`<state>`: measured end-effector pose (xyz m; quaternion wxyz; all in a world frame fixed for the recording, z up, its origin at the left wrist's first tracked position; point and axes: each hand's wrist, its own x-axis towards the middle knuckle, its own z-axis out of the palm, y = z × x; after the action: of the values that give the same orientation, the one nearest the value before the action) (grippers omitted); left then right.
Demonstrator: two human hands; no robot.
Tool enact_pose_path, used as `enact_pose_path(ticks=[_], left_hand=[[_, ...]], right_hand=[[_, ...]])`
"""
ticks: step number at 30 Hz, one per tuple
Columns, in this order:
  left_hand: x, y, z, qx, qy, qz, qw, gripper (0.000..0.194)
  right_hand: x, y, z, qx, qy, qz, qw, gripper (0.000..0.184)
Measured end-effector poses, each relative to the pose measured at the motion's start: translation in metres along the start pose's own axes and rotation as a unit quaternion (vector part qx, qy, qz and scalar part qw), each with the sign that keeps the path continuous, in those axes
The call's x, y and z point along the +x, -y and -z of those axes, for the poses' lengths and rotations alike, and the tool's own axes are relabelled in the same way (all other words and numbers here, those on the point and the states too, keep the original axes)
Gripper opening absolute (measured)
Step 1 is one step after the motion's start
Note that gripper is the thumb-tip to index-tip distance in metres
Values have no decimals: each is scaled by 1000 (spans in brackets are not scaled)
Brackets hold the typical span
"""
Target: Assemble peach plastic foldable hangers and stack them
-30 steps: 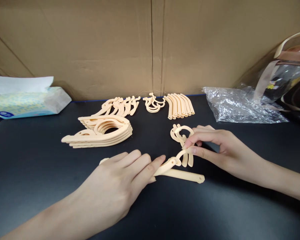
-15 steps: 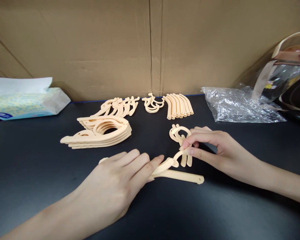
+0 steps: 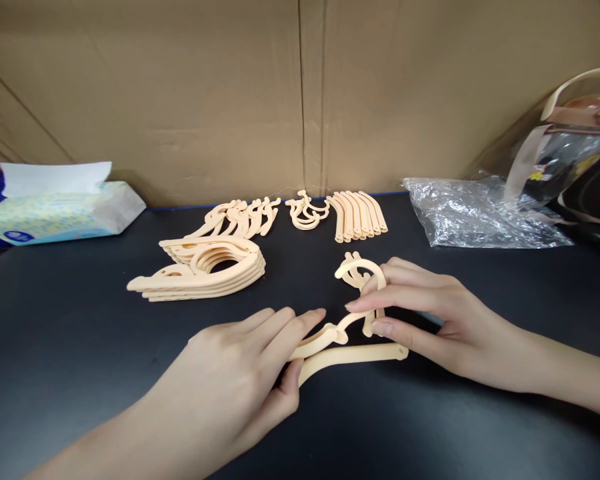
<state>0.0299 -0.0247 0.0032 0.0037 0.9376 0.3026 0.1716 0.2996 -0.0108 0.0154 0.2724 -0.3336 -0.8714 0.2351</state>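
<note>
Beneath my left hand [image 3: 245, 363], fingers and thumb are closed on a cream plastic hanger arm [image 3: 316, 343]. A second hanger arm [image 3: 355, 358] comes out by the left thumb and stretches to the right; its left end is hidden by the hand. My right hand [image 3: 440, 313] pinches a curved hanger hook [image 3: 376, 268] between thumb and fingers. The lower end of this hook meets the tip of the upper arm. Just behind it lie a few loose hooks [image 3: 351, 275], partly covered by the right fingers.
Finished-looking folded hangers [image 3: 220, 283] are stacked at left centre. Along the back lie loose arms [image 3: 247, 217], hooks [image 3: 306, 212] and a row of curved arms [image 3: 359, 217]. A tissue pack [image 3: 65, 210] sits left; a clear plastic bag [image 3: 480, 217] and a bottle [image 3: 580, 140] stand right.
The hook has tilted upright in my right hand, its curve now showing above the fingers. The lower arm has swung a little, and the left thumb now shows beneath.
</note>
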Motion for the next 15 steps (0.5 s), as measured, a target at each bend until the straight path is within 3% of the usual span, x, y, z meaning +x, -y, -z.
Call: enact_pose_path(ticks=[3,11,15], left_hand=[[2,-3,5,-8,36,12,999,44],[3,-2,10,-67,65,46,995,40],[2,3,11,-121,60,59,989,46]], right_hand=[[2,2,0,1,19,11,1000,24],[0,2,-1,-46,42,50,997,35],[-1,1,-4,-54,69,113,990,43]])
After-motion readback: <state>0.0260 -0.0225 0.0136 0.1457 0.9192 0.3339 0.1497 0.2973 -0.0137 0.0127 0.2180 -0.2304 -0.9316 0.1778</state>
